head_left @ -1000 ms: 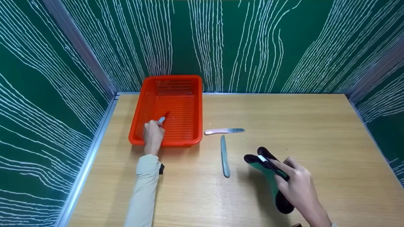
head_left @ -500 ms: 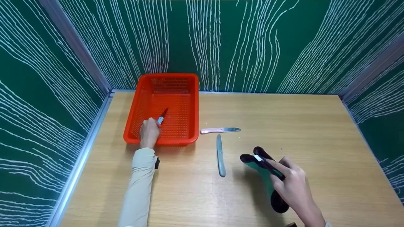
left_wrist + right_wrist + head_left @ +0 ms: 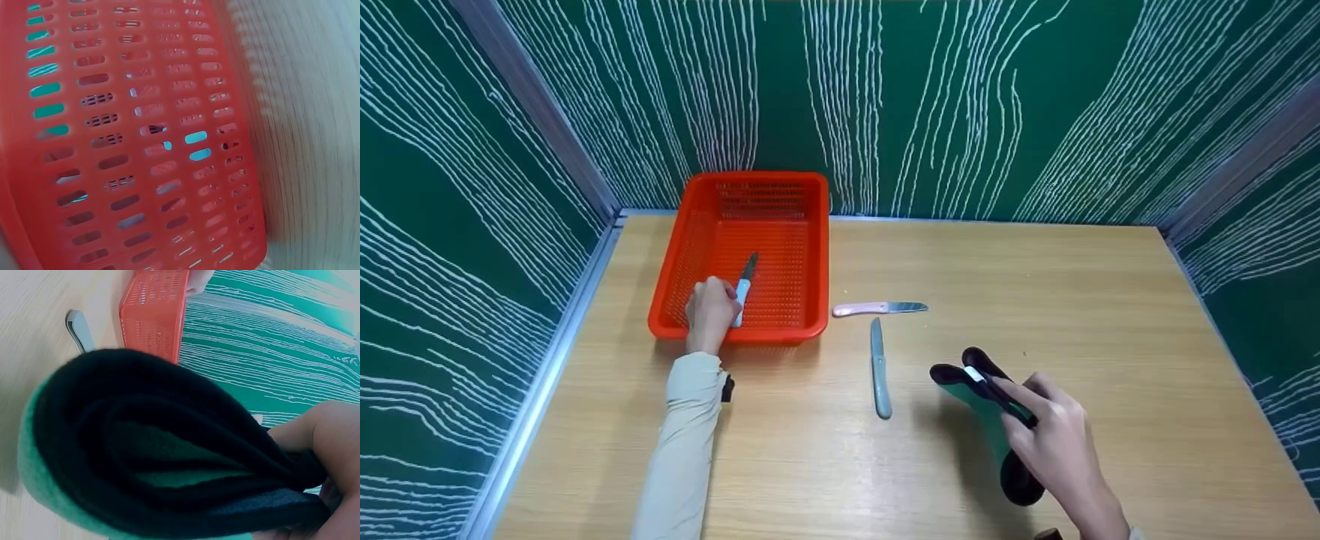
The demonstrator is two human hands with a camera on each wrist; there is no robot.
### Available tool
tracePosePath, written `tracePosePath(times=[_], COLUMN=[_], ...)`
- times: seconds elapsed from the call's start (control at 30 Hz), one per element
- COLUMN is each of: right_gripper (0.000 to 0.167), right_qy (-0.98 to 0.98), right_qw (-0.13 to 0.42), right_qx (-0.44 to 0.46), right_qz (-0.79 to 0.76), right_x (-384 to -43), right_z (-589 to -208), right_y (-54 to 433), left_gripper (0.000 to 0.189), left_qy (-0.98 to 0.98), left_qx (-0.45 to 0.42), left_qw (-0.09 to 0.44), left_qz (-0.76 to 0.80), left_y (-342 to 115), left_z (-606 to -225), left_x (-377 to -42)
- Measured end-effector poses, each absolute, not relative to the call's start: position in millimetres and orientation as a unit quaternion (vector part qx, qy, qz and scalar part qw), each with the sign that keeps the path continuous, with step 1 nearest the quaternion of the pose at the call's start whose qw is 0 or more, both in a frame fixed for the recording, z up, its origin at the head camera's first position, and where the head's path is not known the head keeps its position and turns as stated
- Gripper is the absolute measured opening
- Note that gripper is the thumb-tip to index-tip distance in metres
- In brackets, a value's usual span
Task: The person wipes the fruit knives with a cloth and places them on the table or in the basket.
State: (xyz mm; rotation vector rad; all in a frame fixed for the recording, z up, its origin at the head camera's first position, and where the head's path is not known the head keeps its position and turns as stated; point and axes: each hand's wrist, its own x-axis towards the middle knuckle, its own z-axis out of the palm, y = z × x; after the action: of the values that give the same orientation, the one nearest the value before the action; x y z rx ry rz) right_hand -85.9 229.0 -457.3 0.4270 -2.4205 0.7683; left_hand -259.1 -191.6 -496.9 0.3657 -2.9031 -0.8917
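Note:
In the head view, my left hand [image 3: 711,309] is inside the red basket [image 3: 664,319], near its front wall. Beside its thumb lies a small knife [image 3: 742,294] with a pale blue-white handle, its whole handle showing along the hand's right side. The fingers are mostly turned away; bits of the handle [image 3: 197,137] show through the basket's holes in the left wrist view. My right hand [image 3: 1057,435] pinches a folded green cloth item [image 3: 986,409] with thick black edging and a white label. In the right wrist view its black-edged folds [image 3: 152,439] form a loop.
A pink-handled knife [image 3: 877,308] lies crosswise on the wooden table [image 3: 1035,285], right of the basket. Nearer, a grey-green knife [image 3: 880,371] points away from me. Green walls [image 3: 930,105] with white wavy lines enclose the table. A dark brown object [image 3: 1048,535] shows at the bottom edge.
The left hand has let go of the pale-handled knife and shifted left of it; the knife now lies in the basket, handle fully visible. The right hand keeps holding the cloth. The view shifted slightly.

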Motion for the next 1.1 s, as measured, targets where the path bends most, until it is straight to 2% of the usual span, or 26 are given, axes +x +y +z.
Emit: tracePosePath(times=[0.47, 0.87, 1.1], right_gripper=[0.041, 0.034, 0.032], right_qy=[-0.896, -0.885, -0.883], right_qw=[0.278, 0.299, 0.306], right_qx=[0.125, 0.092, 0.073], right_qz=[0.323, 0.345, 0.349], right_x=[-85, -86, -87], right_z=[-455, -453, -451], right_y=[236, 243, 246], left_gripper=[0.021, 0.025, 0.023], left_qy=[-0.881, -0.819, -0.793], left_qx=[0.138, 0.104, 0.055], left_qw=[0.142, 0.199, 0.229], left_qz=[-0.431, -0.528, -0.561], left_y=[-177, -161, -140], left_z=[-485, -482, -486], left_x=[-236, -204, -185])
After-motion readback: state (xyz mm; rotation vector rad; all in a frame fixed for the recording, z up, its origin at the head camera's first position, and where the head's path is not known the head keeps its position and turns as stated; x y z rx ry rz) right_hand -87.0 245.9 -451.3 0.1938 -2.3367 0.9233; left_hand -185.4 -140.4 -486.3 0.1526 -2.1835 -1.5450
